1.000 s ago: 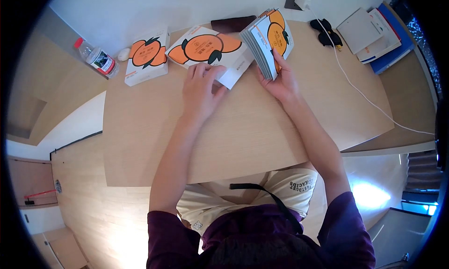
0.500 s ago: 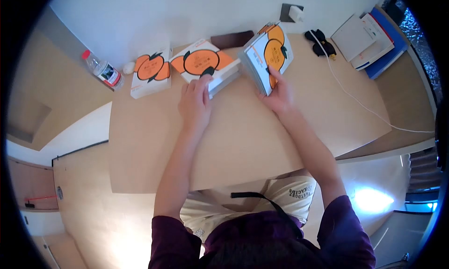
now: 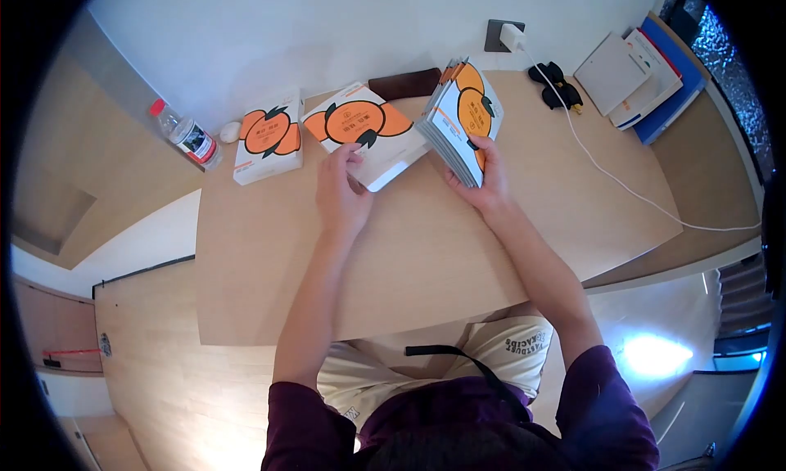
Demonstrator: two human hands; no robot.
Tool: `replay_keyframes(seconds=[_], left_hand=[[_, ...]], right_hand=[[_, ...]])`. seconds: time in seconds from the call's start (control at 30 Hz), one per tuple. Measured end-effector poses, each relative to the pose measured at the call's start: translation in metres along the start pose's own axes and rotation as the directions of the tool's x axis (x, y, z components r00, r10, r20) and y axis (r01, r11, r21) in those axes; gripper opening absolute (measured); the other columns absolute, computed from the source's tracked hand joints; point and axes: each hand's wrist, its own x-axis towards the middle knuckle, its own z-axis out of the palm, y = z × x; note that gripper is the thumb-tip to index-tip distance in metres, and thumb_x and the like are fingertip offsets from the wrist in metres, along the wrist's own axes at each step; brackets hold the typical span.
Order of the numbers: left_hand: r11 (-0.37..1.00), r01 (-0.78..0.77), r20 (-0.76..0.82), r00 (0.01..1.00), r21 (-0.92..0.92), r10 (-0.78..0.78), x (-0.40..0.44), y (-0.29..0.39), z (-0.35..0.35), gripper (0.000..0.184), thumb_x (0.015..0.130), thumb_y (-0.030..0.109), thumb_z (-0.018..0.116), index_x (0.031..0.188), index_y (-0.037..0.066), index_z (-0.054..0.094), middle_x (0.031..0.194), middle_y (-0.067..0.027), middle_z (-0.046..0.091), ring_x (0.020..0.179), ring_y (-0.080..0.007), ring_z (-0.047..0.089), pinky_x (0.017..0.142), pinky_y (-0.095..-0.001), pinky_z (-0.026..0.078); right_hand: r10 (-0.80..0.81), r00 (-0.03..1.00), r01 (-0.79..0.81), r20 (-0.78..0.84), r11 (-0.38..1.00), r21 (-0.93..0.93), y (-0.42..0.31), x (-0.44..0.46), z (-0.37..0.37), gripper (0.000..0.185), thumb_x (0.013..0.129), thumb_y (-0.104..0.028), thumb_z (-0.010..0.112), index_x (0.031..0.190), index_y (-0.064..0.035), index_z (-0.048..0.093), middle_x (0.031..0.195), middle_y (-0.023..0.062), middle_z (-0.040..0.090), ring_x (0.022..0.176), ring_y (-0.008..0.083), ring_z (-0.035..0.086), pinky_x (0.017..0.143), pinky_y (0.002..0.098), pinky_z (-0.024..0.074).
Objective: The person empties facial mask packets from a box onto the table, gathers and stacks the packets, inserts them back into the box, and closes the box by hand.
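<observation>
My right hand [image 3: 489,176] is closed around a stack of flat packets [image 3: 471,115] printed with orange fruit, thumb on the front face. The packets are held tilted above the table, their edges slightly fanned. My left hand [image 3: 341,194] grips the near left corner of a white box [image 3: 393,157] with a matching orange print, thumb on top and the other fingers partly hidden. This box lies on the table, its right end close to the packets. A second similar white box [image 3: 268,135] rests to the left, touched by neither hand.
A red-capped bottle [image 3: 188,135] and a small white round object [image 3: 230,132] are at the left. Behind lies a dark brown case [image 3: 405,84]. Sunglasses [image 3: 555,86], a charger [image 3: 513,37] with a white cable [image 3: 585,135], and papers with a blue folder [image 3: 675,94] are at the right.
The box under my left hand has changed from showing its near side to lying with its top face more fully in view. The packets in my right hand have turned and come slightly lower.
</observation>
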Motion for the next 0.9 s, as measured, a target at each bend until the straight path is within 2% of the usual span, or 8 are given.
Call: replay_keyframes(seconds=[0.1, 0.3, 0.4, 0.63, 0.73, 0.8, 0.87, 0.9], left_hand=[[0.989, -0.103, 0.007, 0.995, 0.108, 0.103, -0.003, -0.005, -0.001, 0.051, 0.071, -0.007, 0.064, 0.117, 0.015, 0.054, 0.102, -0.0032, 0.058, 0.090, -0.0208, 0.058, 0.071, -0.0321, 0.049], [0.981, -0.191, -0.030, 0.981, -0.017, 0.191, 0.001, -0.005, 0.003, 0.044, 0.079, -0.006, 0.059, 0.118, 0.013, 0.054, 0.103, -0.0053, 0.065, 0.087, -0.0200, 0.064, 0.072, -0.0288, 0.054], [0.970, -0.026, -0.087, 0.996, -0.243, 0.005, 0.003, 0.008, -0.002, 0.040, 0.081, -0.003, 0.061, 0.118, 0.012, 0.054, 0.100, -0.0068, 0.067, 0.091, -0.0162, 0.065, 0.067, -0.0271, 0.055], [0.947, 0.015, -0.247, 0.964, -0.321, -0.099, 0.003, 0.017, -0.010, 0.028, 0.085, 0.006, 0.066, 0.111, 0.005, 0.056, 0.098, -0.0044, 0.064, 0.090, -0.0100, 0.062, 0.056, -0.0204, 0.052], [0.912, 0.026, -0.253, 0.957, -0.409, -0.140, 0.003, 0.016, -0.010, 0.026, 0.086, 0.007, 0.066, 0.109, 0.002, 0.055, 0.098, -0.0048, 0.062, 0.090, -0.0094, 0.060, 0.057, -0.0200, 0.053], [0.893, 0.019, -0.257, 0.955, -0.450, -0.150, 0.002, 0.019, -0.010, 0.025, 0.087, 0.007, 0.066, 0.109, 0.000, 0.054, 0.098, -0.0060, 0.061, 0.090, -0.0097, 0.059, 0.058, -0.0209, 0.054], [0.866, -0.006, -0.274, 0.950, -0.500, -0.151, 0.000, 0.023, -0.006, 0.025, 0.088, 0.008, 0.065, 0.108, 0.000, 0.054, 0.099, -0.0073, 0.060, 0.091, -0.0102, 0.058, 0.059, -0.0216, 0.054], [0.852, -0.019, -0.281, 0.948, -0.524, -0.152, 0.000, 0.024, -0.005, 0.025, 0.088, 0.008, 0.065, 0.108, 0.000, 0.054, 0.100, -0.0080, 0.059, 0.092, -0.0105, 0.058, 0.060, -0.0220, 0.055]], right_hand=[[-0.009, 0.997, 0.014, -0.079, 0.998, 0.056, 0.001, -0.001, 0.002, 0.032, 0.080, -0.014, 0.066, 0.109, -0.0072, 0.054, 0.103, 0.0086, 0.064, 0.090, 0.0209, 0.063, 0.072, 0.0321, 0.0509], [-0.032, 0.994, 0.032, -0.105, 0.999, -0.008, 0.001, -0.001, 0.002, 0.035, 0.081, -0.022, 0.067, 0.111, -0.0100, 0.054, 0.101, 0.0051, 0.064, 0.089, 0.0171, 0.061, 0.076, 0.0327, 0.0497], [-0.034, 0.997, 0.034, -0.073, 0.999, 0.002, 0.001, -0.001, 0.002, 0.035, 0.080, -0.018, 0.067, 0.111, -0.0083, 0.053, 0.103, 0.0069, 0.064, 0.091, 0.0195, 0.062, 0.074, 0.0334, 0.0502], [-0.042, 0.999, 0.045, 0.023, 0.985, -0.166, 0.003, -0.008, 0.005, 0.036, 0.080, -0.017, 0.066, 0.112, -0.0074, 0.054, 0.105, 0.0070, 0.064, 0.096, 0.0188, 0.062, 0.079, 0.0328, 0.0509], [-0.175, 0.982, 0.142, -0.071, 0.933, -0.332, 0.012, -0.022, 0.028, 0.030, 0.079, -0.012, 0.065, 0.108, -0.0042, 0.059, 0.096, 0.0077, 0.067, 0.084, 0.0190, 0.066, 0.071, 0.0304, 0.0538], [-0.312, 0.950, 0.272, 0.025, 0.786, -0.555, 0.017, -0.029, 0.030, 0.033, 0.077, -0.007, 0.070, 0.108, -0.0008, 0.061, 0.100, 0.0080, 0.068, 0.086, 0.0165, 0.066, 0.076, 0.0301, 0.0538], [-0.498, 0.841, 0.468, 0.210, 0.478, -0.744, 0.031, -0.037, 0.038, 0.034, 0.075, -0.005, 0.073, 0.107, 0.0004, 0.062, 0.101, 0.0080, 0.068, 0.086, 0.0152, 0.066, 0.076, 0.0285, 0.0533], [-0.482, 0.842, 0.458, 0.241, 0.404, -0.792, 0.034, -0.040, 0.038, 0.034, 0.074, -0.002, 0.075, 0.106, 0.0020, 0.063, 0.101, 0.0088, 0.068, 0.088, 0.0140, 0.065, 0.077, 0.0273, 0.0526]])
